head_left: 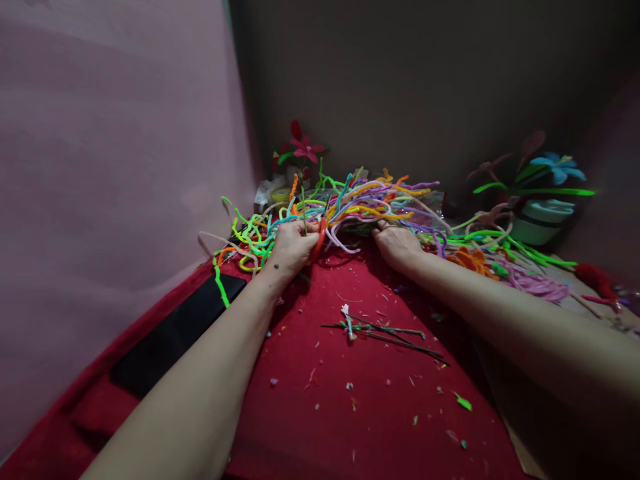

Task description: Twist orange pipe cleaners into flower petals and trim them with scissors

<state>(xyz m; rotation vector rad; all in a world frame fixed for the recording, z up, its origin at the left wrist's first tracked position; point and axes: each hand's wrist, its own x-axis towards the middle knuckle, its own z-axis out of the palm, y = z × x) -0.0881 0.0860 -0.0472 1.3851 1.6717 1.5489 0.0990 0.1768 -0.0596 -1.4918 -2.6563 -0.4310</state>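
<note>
My left hand (293,245) is closed around a pair of scissors with orange-red handles (320,241), at the left part of a tangled heap of coloured pipe cleaners (370,200). A thin green stem (303,210) rises at its fingers; whether it is gripped too is unclear. At the heap's front edge, my right hand (397,243) has its fingers bent together, the tips partly hidden against the pipe cleaners. What they hold, if anything, does not show. Thin dark wire stems (395,337) and a small white piece (347,322) lie on the red cloth (300,413) between my forearms.
A black phone-like slab (170,337) lies left of my left forearm. Behind the heap stands a pink flower (307,148); at right, a blue flower (559,168) rises by a pale pot (543,220). An orange bundle (471,261) and pink coil (535,281) lie beyond my right forearm.
</note>
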